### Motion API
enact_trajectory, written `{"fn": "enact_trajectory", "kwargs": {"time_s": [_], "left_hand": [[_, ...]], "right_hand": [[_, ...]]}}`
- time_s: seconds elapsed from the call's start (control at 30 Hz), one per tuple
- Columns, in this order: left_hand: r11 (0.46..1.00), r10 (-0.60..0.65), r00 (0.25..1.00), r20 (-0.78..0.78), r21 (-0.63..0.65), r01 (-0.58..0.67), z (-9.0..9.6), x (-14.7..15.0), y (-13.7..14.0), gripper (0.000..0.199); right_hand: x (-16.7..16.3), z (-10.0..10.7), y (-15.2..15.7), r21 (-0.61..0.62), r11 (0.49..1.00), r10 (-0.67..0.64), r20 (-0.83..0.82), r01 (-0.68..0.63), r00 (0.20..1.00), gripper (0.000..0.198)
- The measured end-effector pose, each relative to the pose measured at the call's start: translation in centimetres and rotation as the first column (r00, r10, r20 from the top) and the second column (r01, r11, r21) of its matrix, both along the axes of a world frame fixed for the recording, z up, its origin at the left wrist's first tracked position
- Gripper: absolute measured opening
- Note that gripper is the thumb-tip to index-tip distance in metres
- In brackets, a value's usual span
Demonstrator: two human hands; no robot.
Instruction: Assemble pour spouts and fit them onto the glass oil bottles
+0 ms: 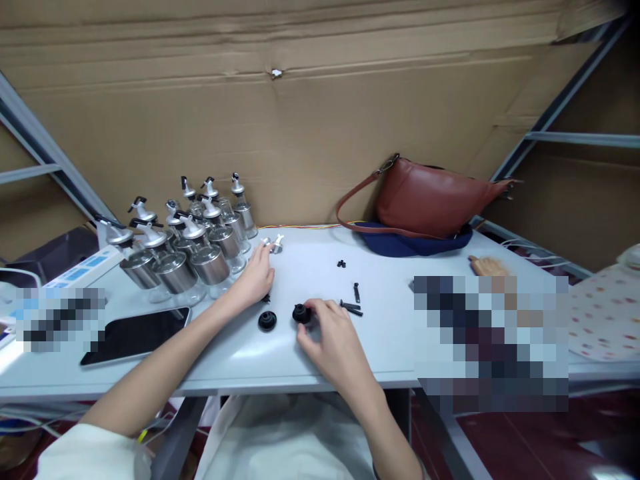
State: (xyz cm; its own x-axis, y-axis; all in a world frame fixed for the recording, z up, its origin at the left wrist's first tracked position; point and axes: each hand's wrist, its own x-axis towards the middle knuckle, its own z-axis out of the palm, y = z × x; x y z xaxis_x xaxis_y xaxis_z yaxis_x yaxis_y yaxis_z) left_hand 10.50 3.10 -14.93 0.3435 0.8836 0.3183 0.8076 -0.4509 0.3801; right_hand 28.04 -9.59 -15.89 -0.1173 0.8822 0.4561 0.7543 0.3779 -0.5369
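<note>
My left hand (pixel 256 275) reaches forward over the grey table (pixel 310 363), its fingertips at a small silver spout piece (pixel 275 245) beside the bottles; whether they grip it I cannot tell. My right hand (pixel 330 337) pinches a round black cap (pixel 301 313) resting on the table. A second black cap (pixel 267 321) lies just left of it. Small black lever parts (pixel 353 307) lie to the right of my right hand, and two tiny black bits (pixel 341 263) sit farther back.
A cluster of glass and steel dispenser bottles (pixel 190 247) stands at the back left. A black phone (pixel 136 335) lies at the front left. A brown leather bag (pixel 430 197) rests at the back right. Another person's hand (pixel 487 267) is at the right. Cardboard walls stand behind.
</note>
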Motion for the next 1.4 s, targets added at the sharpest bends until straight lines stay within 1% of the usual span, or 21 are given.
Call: {"fn": "enact_trajectory", "kwargs": {"time_s": [0.1, 0.17, 0.37, 0.43, 0.53, 0.57, 0.6, 0.63, 0.7, 0.77, 0.8, 0.87, 0.9, 0.97, 1.03, 1.07, 1.17, 1.27, 1.33, 1.4], "left_hand": [[0.998, 0.062, 0.995, -0.076, 0.023, -0.061, 0.2, -0.2, 0.2, 0.055], [0.997, 0.077, 0.993, -0.094, 0.036, -0.074, 0.6, -0.5, 0.4, 0.048], [1.000, -0.002, 0.997, -0.083, 0.023, 0.003, 1.6, -1.9, 0.8, 0.023], [0.999, -0.022, 1.000, -0.021, 0.042, 0.023, 2.0, -1.9, 0.5, 0.013], [0.992, -0.078, 0.980, 0.184, 0.109, 0.059, 2.6, -0.9, -0.8, 0.004], [0.991, -0.104, 0.954, 0.280, 0.116, 0.074, 2.8, -0.4, -1.5, 0.006], [0.990, -0.130, 0.913, 0.386, 0.102, 0.097, 2.9, 0.2, -2.2, 0.011], [0.989, -0.148, 0.855, 0.498, 0.071, 0.129, 3.0, 0.8, -3.0, 0.015], [0.970, -0.159, 0.706, 0.690, -0.022, 0.240, 3.1, 1.9, -4.5, 0.020], [0.921, -0.155, 0.579, 0.800, -0.096, 0.378, 3.0, 2.7, -5.7, 0.024], [0.890, -0.153, 0.541, 0.827, -0.123, 0.440, 2.9, 2.9, -6.1, 0.026], [0.830, -0.151, 0.516, 0.843, -0.176, 0.530, 2.7, 3.2, -6.7, 0.030], [0.807, -0.151, 0.521, 0.840, -0.199, 0.555, 2.6, 3.2, -6.8, 0.032], [0.779, -0.165, 0.540, 0.825, -0.227, 0.584, 2.6, 3.1, -7.0, 0.030], [0.767, -0.222, 0.573, 0.789, -0.222, 0.602, 2.7, 2.9, -7.2, 0.029], [0.767, -0.271, 0.598, 0.754, -0.205, 0.608, 2.9, 2.8, -7.2, 0.030], [0.798, -0.435, 0.692, 0.576, -0.109, 0.593, 3.1, 2.7, -7.2, 0.024], [0.829, -0.507, 0.750, 0.425, 0.000, 0.560, 2.8, 2.6, -7.3, 0.020], [0.827, -0.549, 0.766, 0.335, 0.084, 0.556, 2.5, 2.6, -7.3, 0.020], [0.806, -0.590, 0.780, 0.208, 0.192, 0.559, 2.2, 2.6, -7.3, 0.021]], "right_hand": [[0.1, 0.2, 0.0, -0.004, 0.999, 0.053, 0.007, -0.053, 0.999, 0.018], [0.1, 0.2, -0.1, -0.003, 0.998, 0.066, 0.012, -0.066, 0.998, 0.018], [0.2, 0.1, -0.2, 0.028, 0.999, 0.047, -0.038, -0.046, 0.998, 0.023], [0.2, 0.1, -0.2, 0.055, 0.998, 0.038, -0.079, -0.034, 0.996, 0.022], [0.4, 0.1, -0.3, 0.121, 0.993, 0.027, -0.171, -0.007, 0.985, 0.017], [0.5, 0.1, -0.3, 0.138, 0.990, 0.018, -0.205, 0.011, 0.979, 0.016], [0.6, 0.1, -0.3, 0.146, 0.989, 0.003, -0.240, 0.033, 0.971, 0.015], [0.6, 0.1, -0.3, 0.143, 0.988, -0.012, -0.272, 0.052, 0.962, 0.016], [0.6, 0.1, -0.4, 0.118, 0.990, -0.035, -0.334, 0.078, 0.942, 0.018], [0.6, 0.1, -0.5, 0.100, 0.990, -0.049, -0.398, 0.096, 0.916, 0.021], [0.6, 0.2, -0.5, 0.098, 0.989, -0.057, -0.430, 0.110, 0.901, 0.022], [0.5, 0.2, -0.7, 0.088, 0.986, -0.081, -0.487, 0.142, 0.870, 0.024], [0.5, 0.2, -0.8, 0.080, 0.985, -0.091, -0.506, 0.151, 0.858, 0.025], [0.6, 0.2, -0.9, 0.069, 0.986, -0.090, -0.529, 0.149, 0.844, 0.026], [0.6, 0.2, -0.9, 0.083, 0.988, -0.062, -0.544, 0.127, 0.837, 0.023], [0.6, 0.2, -0.9, 0.094, 0.989, -0.044, -0.552, 0.115, 0.832, 0.022], [0.7, 0.3, -0.8, 0.103, 0.990, -0.021, -0.568, 0.097, 0.823, 0.019], [0.8, 0.4, -0.7, 0.100, 0.991, -0.016, -0.559, 0.087, 0.829, 0.012], [0.8, 0.5, -0.7, 0.105, 0.991, -0.008, -0.552, 0.079, 0.834, 0.010], [0.8, 0.6, -0.7, 0.101, 0.992, -0.010, -0.555, 0.079, 0.832, 0.012]]}}
